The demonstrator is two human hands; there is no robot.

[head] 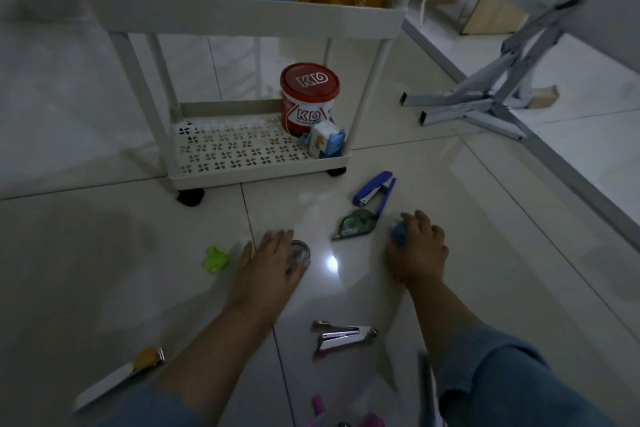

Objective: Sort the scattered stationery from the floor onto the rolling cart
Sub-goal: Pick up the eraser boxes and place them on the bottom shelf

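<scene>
Down on the floor [104, 253], the right hand [417, 246] curls its fingers around a small blue item [399, 234]. The left hand [268, 265] rests with straight fingers on a clear tape roll [299, 253]. A green correction tape [355, 224] and a blue stapler [375, 191] lie just beyond, near the white cart [259, 166].

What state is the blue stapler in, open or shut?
Open: the blue stapler lies on the floor with its two arms splayed apart in a V.
</scene>
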